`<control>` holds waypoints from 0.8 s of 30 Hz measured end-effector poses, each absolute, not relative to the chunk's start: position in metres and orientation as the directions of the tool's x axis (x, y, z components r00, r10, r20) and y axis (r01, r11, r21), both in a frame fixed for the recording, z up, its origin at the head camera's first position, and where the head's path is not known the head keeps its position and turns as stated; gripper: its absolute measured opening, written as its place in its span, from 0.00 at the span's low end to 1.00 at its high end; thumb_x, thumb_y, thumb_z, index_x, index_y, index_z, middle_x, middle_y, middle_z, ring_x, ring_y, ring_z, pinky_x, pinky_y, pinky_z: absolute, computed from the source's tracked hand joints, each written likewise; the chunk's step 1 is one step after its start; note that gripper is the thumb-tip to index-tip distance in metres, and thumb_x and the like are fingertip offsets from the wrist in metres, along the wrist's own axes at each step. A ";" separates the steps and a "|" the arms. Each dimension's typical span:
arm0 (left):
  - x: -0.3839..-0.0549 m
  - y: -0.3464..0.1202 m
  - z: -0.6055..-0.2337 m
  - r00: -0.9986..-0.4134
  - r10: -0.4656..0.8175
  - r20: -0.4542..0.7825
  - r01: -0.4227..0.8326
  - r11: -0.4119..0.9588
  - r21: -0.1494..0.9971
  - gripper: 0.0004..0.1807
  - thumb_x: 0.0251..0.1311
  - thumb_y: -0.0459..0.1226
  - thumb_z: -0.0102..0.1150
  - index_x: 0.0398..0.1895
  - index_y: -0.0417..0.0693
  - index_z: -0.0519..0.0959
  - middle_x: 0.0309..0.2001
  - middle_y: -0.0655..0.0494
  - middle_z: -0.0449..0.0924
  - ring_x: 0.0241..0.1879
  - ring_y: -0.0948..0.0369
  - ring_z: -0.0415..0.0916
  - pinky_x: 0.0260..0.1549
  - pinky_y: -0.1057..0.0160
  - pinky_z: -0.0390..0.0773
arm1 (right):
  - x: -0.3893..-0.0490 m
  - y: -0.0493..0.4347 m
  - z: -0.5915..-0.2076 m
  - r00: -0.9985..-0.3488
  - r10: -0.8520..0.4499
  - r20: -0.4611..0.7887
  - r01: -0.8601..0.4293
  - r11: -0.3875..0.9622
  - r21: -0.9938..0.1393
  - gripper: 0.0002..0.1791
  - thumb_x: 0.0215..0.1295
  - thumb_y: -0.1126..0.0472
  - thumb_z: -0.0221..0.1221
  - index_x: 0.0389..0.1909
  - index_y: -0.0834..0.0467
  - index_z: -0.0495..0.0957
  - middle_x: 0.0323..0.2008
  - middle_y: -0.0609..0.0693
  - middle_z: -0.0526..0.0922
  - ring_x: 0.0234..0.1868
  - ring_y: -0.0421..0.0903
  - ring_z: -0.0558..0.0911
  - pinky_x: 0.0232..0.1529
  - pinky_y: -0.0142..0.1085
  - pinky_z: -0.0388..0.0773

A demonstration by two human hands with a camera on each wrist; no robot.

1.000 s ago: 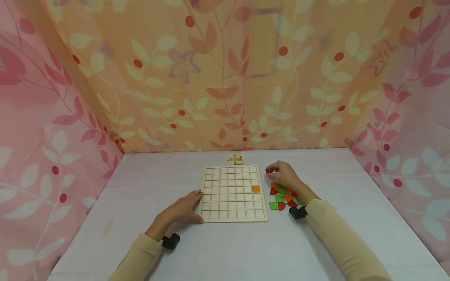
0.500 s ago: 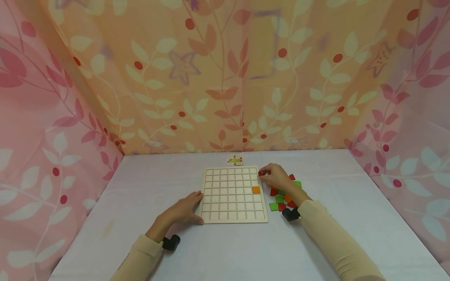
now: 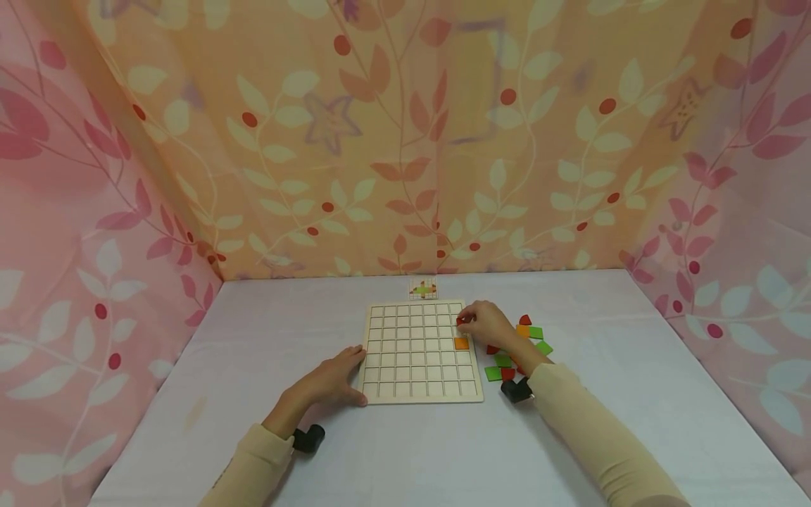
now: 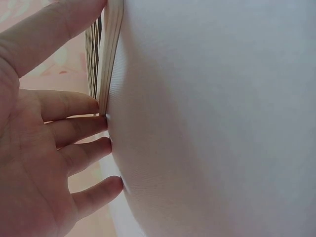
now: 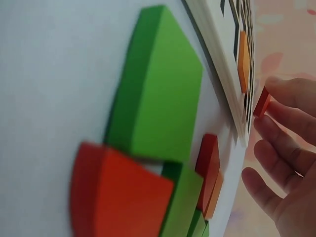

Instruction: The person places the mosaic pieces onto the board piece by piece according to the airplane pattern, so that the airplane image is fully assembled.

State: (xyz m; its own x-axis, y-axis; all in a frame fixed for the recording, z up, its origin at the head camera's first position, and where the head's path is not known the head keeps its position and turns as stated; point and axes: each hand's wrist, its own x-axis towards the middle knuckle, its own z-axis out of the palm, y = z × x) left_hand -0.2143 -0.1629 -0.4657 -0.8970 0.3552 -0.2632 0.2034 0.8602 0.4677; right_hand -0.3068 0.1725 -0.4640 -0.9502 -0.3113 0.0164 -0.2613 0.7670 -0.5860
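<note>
A pale wooden grid board [image 3: 405, 352] lies on the white table, with one orange square tile [image 3: 462, 343] set in a cell of its right-hand column. My right hand [image 3: 494, 327] is over the board's upper right edge and pinches a small red tile [image 5: 262, 102] between thumb and fingers. In the right wrist view that tile hangs tilted close over the board. My left hand [image 3: 331, 375] rests at the board's left side, fingers extended. The left wrist view shows its thumb and fingertips [image 4: 101, 106] touching the board's edge and the cloth.
Several loose green, red and orange tiles lie right of the board, among them a green square tile [image 5: 165, 94] and a red rounded tile [image 5: 128, 197]. A small pattern card [image 3: 423, 288] lies behind the board. Patterned fabric [image 3: 405, 141] walls the table's back and sides.
My right hand has moved left with the red tile, from beyond the board's right side to over its right column. The left hand stays at the board's edge.
</note>
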 end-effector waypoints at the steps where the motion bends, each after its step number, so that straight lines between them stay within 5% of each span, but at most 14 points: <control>1: -0.214 -0.163 -0.466 -0.897 0.355 -0.264 0.202 0.860 0.468 0.53 0.44 0.44 0.77 0.73 0.38 0.59 0.75 0.43 0.55 0.76 0.44 0.49 0.69 0.38 0.56 | -0.306 0.171 -0.464 -0.949 -0.314 0.019 -0.266 0.770 -0.580 0.15 0.59 0.60 0.66 0.44 0.62 0.84 0.37 0.53 0.83 0.37 0.47 0.75 0.42 0.39 0.74; 24: -0.213 -0.162 -0.466 -0.900 0.345 -0.266 0.191 0.861 0.470 0.53 0.44 0.44 0.77 0.73 0.39 0.60 0.75 0.43 0.55 0.76 0.44 0.49 0.69 0.38 0.58 | -0.303 0.160 -0.467 -0.953 -0.302 -0.026 -0.251 0.833 -0.493 0.09 0.61 0.59 0.65 0.39 0.59 0.86 0.33 0.50 0.82 0.38 0.47 0.74 0.48 0.42 0.75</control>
